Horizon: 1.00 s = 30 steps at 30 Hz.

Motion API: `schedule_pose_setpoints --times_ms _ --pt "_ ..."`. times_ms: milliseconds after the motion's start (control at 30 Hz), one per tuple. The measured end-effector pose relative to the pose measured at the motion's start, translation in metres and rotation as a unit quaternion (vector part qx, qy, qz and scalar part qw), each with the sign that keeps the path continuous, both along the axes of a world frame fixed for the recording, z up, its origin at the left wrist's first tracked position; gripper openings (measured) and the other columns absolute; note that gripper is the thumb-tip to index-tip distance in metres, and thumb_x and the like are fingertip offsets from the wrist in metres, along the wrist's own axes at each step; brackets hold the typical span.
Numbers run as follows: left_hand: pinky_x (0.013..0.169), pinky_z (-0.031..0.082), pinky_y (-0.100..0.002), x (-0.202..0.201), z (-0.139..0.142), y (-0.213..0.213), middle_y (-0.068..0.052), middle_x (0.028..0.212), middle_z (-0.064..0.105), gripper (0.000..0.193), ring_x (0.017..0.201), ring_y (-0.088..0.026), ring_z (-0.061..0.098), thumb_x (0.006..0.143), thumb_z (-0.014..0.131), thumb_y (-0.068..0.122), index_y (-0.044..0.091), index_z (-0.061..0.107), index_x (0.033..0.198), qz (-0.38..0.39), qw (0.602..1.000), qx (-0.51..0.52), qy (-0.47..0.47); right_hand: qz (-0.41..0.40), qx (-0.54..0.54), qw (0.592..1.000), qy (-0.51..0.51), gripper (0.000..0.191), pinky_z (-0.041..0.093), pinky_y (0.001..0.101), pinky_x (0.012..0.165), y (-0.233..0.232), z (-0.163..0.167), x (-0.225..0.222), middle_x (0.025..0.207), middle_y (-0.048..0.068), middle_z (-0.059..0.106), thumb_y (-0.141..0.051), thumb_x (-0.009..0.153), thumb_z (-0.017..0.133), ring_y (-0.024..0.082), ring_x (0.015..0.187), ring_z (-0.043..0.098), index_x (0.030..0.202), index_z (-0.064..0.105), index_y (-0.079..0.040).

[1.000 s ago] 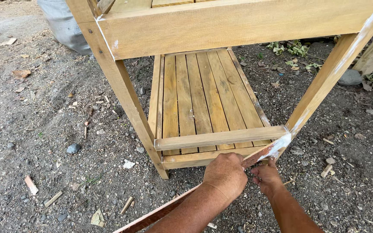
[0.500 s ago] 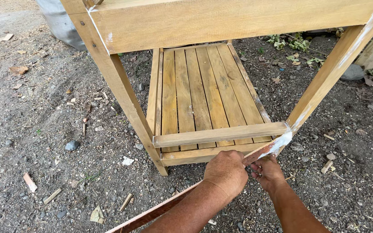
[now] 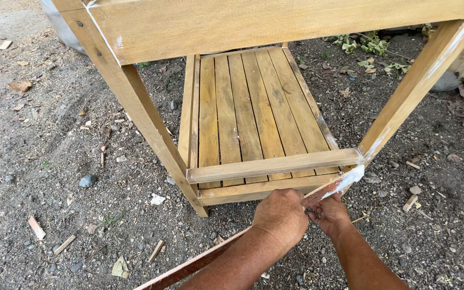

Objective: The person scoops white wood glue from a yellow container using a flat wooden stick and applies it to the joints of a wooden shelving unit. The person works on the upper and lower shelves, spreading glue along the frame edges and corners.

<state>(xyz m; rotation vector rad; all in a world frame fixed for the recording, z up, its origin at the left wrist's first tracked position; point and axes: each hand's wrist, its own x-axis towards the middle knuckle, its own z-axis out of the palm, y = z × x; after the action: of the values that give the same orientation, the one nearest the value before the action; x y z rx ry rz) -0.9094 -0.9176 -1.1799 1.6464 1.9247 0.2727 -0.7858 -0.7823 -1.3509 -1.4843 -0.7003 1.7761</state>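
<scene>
A wooden stand with a slatted lower shelf (image 3: 248,118) stands on gravelly ground, its top rail (image 3: 275,24) near the camera. A long reddish wooden strip (image 3: 200,263), white at its far end (image 3: 345,182), runs from the lower left to the stand's right front leg (image 3: 404,102). My left hand (image 3: 281,215) is wrapped over the strip just below the shelf's front rail (image 3: 272,165). Close beside it, my right hand (image 3: 330,214) grips the strip too, and something small and dark shows between the two hands.
Dirt and gravel surround the stand, with scattered wood offcuts (image 3: 36,226), stones (image 3: 87,181) and dry leaves (image 3: 20,86). Green weeds (image 3: 371,45) grow at the back right. A grey object (image 3: 63,29) sits behind the left leg.
The view has shifted slightly lower and closer. Both hands stay on the strip at the same place by the right front leg.
</scene>
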Motion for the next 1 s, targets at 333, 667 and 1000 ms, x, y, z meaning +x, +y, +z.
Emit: schedule_pose_setpoints --times_ms 333,667,1000 --pt "0.086 0.063 -0.044 -0.003 -0.008 0.007 -0.019 0.094 0.071 0.023 0.092 -0.027 0.075 0.097 0.058 0.012 0.004 0.067 0.117 -0.002 1.000 -0.015 -0.005 -0.002 -0.027 1.000 0.013 0.057 0.046 0.0506 0.091 0.010 -0.017 0.007 0.118 0.004 0.059 0.002 0.095 0.052 0.021 0.105 0.058 0.140 0.040 -0.031" --pt "0.088 0.061 -0.045 -0.013 -0.008 0.001 -0.019 0.096 0.072 0.021 0.093 -0.029 0.074 0.095 0.062 0.015 0.004 0.069 0.112 -0.009 1.000 -0.001 0.021 -0.069 -0.062 0.992 0.090 0.058 0.050 0.0479 0.092 0.016 -0.009 0.008 0.113 0.006 0.055 0.000 0.099 0.048 0.021 0.101 0.055 0.147 0.041 -0.032" --pt "0.091 0.061 -0.043 -0.002 -0.007 0.003 -0.017 0.103 0.073 0.020 0.098 -0.026 0.075 0.098 0.062 0.016 0.006 0.069 0.114 0.047 0.997 -0.051 0.028 -0.109 -0.038 0.989 0.096 0.067 0.050 0.0446 0.094 0.009 0.004 0.041 0.121 0.007 0.061 0.008 0.094 0.049 0.020 0.100 0.058 0.153 0.044 -0.022"
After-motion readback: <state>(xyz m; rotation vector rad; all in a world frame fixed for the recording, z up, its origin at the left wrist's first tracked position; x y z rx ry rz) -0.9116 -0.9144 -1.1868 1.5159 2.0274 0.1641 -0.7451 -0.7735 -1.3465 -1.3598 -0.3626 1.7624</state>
